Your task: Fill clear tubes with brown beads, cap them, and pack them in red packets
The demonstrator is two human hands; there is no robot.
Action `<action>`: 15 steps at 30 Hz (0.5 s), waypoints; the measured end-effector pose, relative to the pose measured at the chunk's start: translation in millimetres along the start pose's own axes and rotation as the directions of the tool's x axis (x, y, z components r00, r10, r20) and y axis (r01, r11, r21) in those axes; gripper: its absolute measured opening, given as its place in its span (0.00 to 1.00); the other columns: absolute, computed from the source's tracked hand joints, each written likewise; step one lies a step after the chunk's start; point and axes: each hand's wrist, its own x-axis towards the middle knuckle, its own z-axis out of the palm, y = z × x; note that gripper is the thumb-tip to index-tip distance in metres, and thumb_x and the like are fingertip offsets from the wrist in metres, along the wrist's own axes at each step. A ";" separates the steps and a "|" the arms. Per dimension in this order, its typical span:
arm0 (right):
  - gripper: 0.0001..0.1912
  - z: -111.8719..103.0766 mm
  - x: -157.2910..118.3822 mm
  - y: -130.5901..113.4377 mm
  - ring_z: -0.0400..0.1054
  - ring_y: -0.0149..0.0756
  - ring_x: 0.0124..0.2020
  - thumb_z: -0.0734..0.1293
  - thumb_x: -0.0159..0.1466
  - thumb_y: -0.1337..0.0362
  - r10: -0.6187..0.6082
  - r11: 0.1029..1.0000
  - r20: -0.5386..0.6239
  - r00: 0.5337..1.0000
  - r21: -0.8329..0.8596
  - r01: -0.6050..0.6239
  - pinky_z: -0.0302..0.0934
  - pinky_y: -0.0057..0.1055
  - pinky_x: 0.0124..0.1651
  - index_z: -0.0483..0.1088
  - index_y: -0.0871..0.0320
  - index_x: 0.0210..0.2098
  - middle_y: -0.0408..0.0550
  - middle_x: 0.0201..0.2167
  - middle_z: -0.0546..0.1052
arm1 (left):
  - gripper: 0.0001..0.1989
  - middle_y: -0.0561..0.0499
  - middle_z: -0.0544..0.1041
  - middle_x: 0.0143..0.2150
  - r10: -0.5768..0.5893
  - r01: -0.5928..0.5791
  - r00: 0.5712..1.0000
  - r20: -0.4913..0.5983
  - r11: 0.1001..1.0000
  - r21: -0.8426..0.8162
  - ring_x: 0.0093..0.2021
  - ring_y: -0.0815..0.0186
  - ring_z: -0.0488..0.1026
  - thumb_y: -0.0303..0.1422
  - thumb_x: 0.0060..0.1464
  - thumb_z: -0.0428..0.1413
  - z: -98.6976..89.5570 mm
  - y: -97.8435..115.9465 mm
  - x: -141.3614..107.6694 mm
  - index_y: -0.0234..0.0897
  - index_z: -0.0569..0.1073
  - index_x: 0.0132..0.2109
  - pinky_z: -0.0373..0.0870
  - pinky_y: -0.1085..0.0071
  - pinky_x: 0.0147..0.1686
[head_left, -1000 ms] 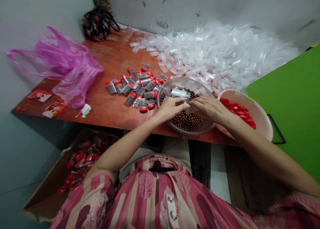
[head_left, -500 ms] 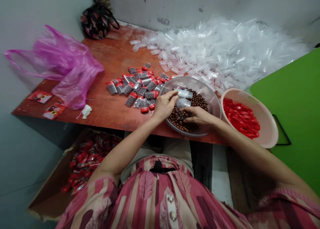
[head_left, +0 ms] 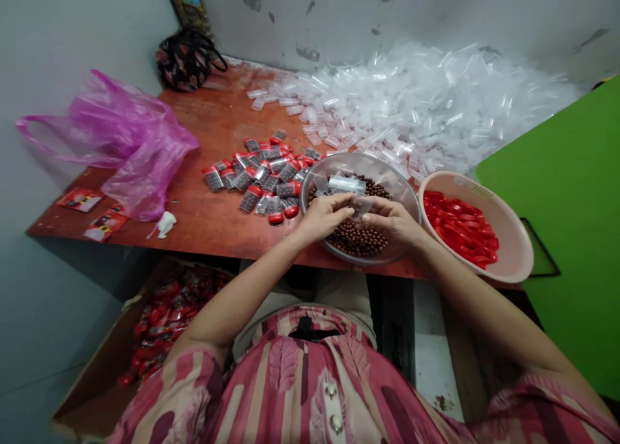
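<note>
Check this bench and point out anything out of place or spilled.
A crumpled white scrap lies near the front edge of the table, by the magenta bag; it looks like litter among the goods. The brown beads appear to be inside the bowl, with no visible spill.

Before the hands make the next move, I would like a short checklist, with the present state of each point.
1. Small container secured: ok, held between the left hand and the right hand.
2. Its filling complete: cannot tell, partly hidden and too small.
3. Brown beads within reach: ok, below the hands in the bowl.
4. Bowl free of other containers: not ok, a clear container lies inside.
5. Red caps near: ok, in the pink basin.
</note>
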 end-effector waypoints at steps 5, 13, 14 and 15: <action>0.20 -9.0 6.3 -4.7 0.72 0.41 0.45 0.72 0.56 0.56 -0.097 0.903 0.116 0.988 -0.408 0.137 0.65 0.38 0.50 0.73 0.56 0.47 0.46 0.43 0.79 | 0.15 0.46 0.80 0.48 -0.008 0.025 0.995 -0.103 0.986 0.164 0.50 0.58 0.76 0.28 0.53 0.56 5.7 -0.9 -1.6 0.36 0.78 0.48 0.68 0.62 0.54; 0.14 -22.4 10.5 -8.0 0.70 0.46 0.41 0.57 0.64 0.73 0.096 -0.215 0.170 0.981 -0.958 0.188 0.60 0.34 0.37 0.74 0.65 0.42 0.62 0.39 0.77 | 0.16 0.43 0.79 0.50 -0.097 0.015 0.955 -0.280 0.959 -0.282 0.51 0.59 0.76 0.32 0.53 0.57 8.2 -15.8 5.5 0.34 0.76 0.49 0.70 0.62 0.53; 0.14 -19.5 12.9 -3.8 0.70 0.45 0.41 0.57 0.64 0.74 0.136 -0.259 0.186 0.973 -0.941 0.216 0.59 0.33 0.36 0.74 0.66 0.40 0.63 0.38 0.77 | 0.16 0.43 0.79 0.49 -0.105 0.011 0.955 -0.277 0.948 -0.319 0.50 0.59 0.76 0.33 0.53 0.58 8.5 -16.8 6.5 0.34 0.76 0.48 0.70 0.62 0.53; 0.14 -14.7 16.3 1.3 0.70 0.44 0.40 0.57 0.63 0.75 0.171 -0.244 0.217 0.961 -0.936 0.255 0.58 0.33 0.35 0.74 0.66 0.39 0.62 0.38 0.77 | 0.15 0.43 0.79 0.48 -0.104 0.001 0.952 -0.287 0.941 -0.339 0.50 0.59 0.76 0.33 0.52 0.58 8.8 -17.5 7.0 0.34 0.76 0.48 0.70 0.62 0.53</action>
